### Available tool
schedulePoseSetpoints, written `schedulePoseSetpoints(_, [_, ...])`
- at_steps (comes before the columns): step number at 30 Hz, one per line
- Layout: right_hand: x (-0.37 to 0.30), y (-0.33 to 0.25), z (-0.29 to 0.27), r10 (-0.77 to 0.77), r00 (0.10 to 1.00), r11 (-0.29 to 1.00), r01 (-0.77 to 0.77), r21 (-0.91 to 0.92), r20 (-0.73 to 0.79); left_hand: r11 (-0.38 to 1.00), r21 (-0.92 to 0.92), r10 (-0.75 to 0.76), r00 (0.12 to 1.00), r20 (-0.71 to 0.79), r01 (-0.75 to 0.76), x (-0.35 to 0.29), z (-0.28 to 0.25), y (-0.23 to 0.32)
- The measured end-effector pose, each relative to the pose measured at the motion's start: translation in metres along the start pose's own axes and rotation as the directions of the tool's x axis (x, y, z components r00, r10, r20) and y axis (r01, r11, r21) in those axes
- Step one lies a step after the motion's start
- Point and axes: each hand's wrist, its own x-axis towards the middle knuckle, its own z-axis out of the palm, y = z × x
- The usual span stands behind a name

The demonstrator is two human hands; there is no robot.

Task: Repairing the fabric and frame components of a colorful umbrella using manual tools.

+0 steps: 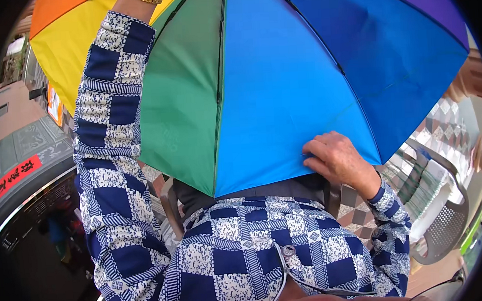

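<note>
An opened umbrella (281, 94) with rainbow-coloured panels and dark ribs spreads across my lap, its inner side facing me. The light blue panel lies in the middle, with green to its left and darker blue to its right. My right hand (337, 159) is closed at the lower edge of the light blue panel, thumb and fingers pinched together. A tiny pale glint shows at the fingertips; what they hold is too small to make out. A thin dark thread (379, 93) seems to run across the blue panels. My left arm (110, 103) reaches up over the yellow and green panels; its hand is beyond the top edge.
A grey chair (446, 221) with a perforated part stands at the right, with pale material on it. Patterned tiles (359, 215) cover the floor. To the left is a dark glossy surface below a red paper strip (14, 178). A chair armrest (171, 208) shows beside me.
</note>
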Motion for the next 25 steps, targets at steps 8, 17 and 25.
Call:
schedulePoseSetpoints(8, [-0.015, -0.039, 0.029, 0.182, 0.982, 0.947, -0.190, -0.258, -0.057, 0.839, 0.010, -0.532, 0.816, 0.225, 0.544, -0.101, -0.012, -0.033])
schedulePoseSetpoints(17, [-0.010, -0.042, 0.022, 0.221, 0.943, 0.905, -0.293, -0.308, -0.247, 0.649, 0.430, -0.736, 0.375, 0.563, 0.627, -0.231, -0.041, -0.022])
schedulePoseSetpoints(25, [-0.019, -0.038, 0.026, 0.214, 0.932, 0.935, -0.282, -0.213, -0.291, 0.644, 0.665, -0.763, 0.259, 0.592, 0.378, -0.243, -0.049, 0.000])
